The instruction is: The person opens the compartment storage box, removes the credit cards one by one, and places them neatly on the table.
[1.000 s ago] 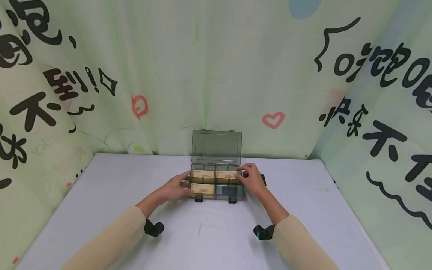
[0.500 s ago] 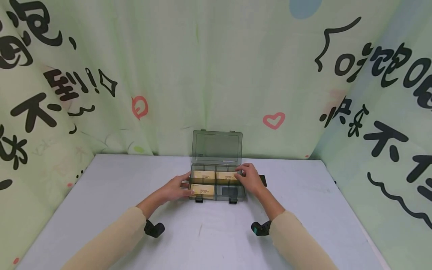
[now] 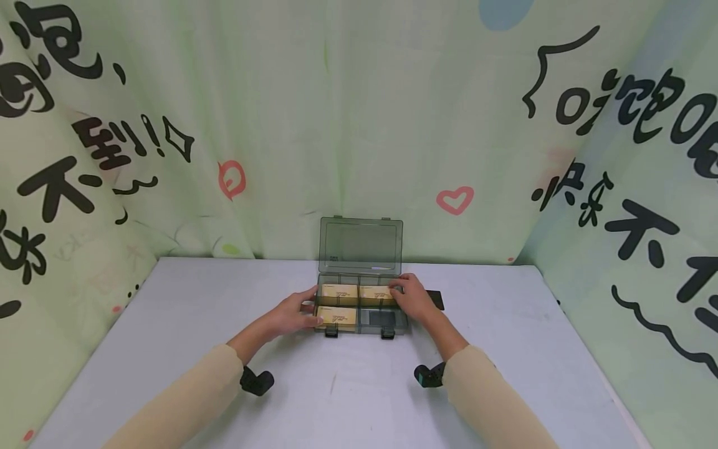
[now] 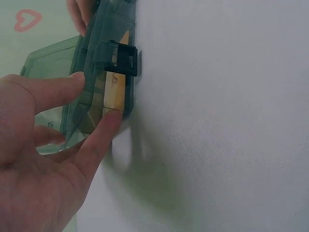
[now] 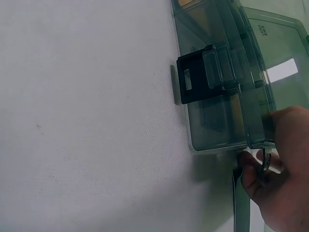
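Note:
A translucent dark-green plastic storage box (image 3: 357, 305) stands on the table with its lid (image 3: 361, 245) raised at the back. Small yellow cartons (image 3: 339, 294) fill both rear compartments and the front left one; the front right one looks dark. My left hand (image 3: 288, 313) holds the box's left end, thumb by the front corner and a finger at the upper edge. At the right end, my right hand (image 3: 416, 299) grips the wall, fingertips over the rim by a yellow carton. A dark flat strip (image 5: 241, 203) lies beside its curled fingers; how it is attached is hidden.
Two black latches (image 3: 331, 331) hang along the box's front. The white table (image 3: 348, 399) meets a pale green printed curtain (image 3: 336, 125) behind the lid, and more curtain flanks both sides.
My right hand and forearm have shifted slightly left, and the fingers have drawn in closer at the box's rim. The left hand, box and cartons look unmoved.

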The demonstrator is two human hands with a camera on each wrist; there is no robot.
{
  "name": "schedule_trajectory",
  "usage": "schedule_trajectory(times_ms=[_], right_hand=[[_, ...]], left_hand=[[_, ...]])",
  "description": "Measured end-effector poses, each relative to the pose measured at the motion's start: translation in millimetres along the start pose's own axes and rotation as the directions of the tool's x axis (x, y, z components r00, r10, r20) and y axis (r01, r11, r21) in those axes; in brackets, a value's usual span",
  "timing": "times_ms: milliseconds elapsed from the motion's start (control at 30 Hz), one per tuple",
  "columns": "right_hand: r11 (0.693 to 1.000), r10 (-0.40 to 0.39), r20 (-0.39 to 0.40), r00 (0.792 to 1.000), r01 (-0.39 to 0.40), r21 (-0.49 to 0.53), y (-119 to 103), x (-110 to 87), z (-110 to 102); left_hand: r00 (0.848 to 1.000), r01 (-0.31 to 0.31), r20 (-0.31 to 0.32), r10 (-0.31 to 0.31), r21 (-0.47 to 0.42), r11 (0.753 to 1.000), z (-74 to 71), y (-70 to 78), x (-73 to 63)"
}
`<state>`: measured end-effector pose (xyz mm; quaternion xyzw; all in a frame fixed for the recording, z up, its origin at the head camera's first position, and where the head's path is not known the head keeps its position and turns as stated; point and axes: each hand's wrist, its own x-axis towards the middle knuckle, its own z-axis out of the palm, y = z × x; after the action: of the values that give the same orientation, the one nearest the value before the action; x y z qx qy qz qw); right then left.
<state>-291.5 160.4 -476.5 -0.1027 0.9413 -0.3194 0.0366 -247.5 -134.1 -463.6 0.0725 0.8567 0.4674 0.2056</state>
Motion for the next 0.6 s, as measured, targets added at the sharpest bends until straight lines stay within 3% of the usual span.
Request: schedule_trajectory(times_ms=[600], right_hand=[[0.999,0.022,0.054,0.998,-0.019,-0.047,2.3,5.1,1.2]], left_hand=[[1.000,-0.003,0.015,0.004,-0.052,0.999,0.5,-0.9,-0.6]])
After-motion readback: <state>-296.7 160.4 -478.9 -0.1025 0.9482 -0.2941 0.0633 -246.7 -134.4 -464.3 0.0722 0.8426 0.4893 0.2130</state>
